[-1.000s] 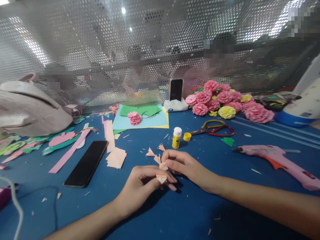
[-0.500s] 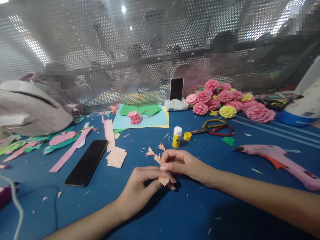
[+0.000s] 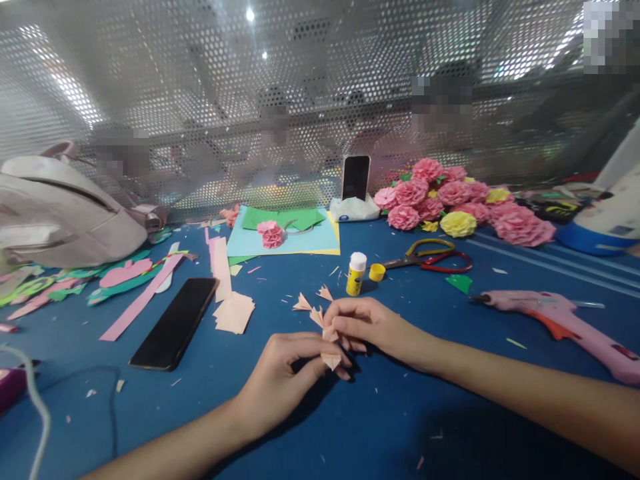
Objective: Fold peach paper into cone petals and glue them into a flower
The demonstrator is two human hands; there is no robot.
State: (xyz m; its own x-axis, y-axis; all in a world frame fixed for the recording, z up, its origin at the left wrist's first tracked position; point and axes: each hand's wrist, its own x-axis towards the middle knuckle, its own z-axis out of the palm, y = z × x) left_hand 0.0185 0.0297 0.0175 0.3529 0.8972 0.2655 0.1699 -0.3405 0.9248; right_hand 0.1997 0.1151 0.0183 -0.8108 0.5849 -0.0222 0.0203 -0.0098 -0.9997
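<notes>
My left hand (image 3: 295,363) is closed, with thumb and fingers pinching a small folded peach paper piece (image 3: 331,361) whose point faces me. Just beyond it, my right hand (image 3: 365,327) pinches peach paper (image 3: 329,334) between thumb and forefinger. Whether the two bits are joined is hidden by the fingers. Several folded peach paper pieces (image 3: 302,303) lie on the blue table beyond my hands. To the left rests a stack of peach paper (image 3: 235,313). A glue stick (image 3: 355,275) stands upright with its yellow cap (image 3: 377,272) beside it.
A black phone (image 3: 175,323) lies left; scissors (image 3: 425,257) and a pink glue gun (image 3: 555,313) lie right. Pink and yellow paper flowers (image 3: 450,197) are heaped behind. A bag (image 3: 65,213) sits far left. Another phone (image 3: 355,178) stands upright before a perforated metal screen (image 3: 220,133).
My right thumb and fingers have shifted slightly on the peach paper, and more fingers show beneath. My left hand keeps its pinch. The whole view has moved a little.
</notes>
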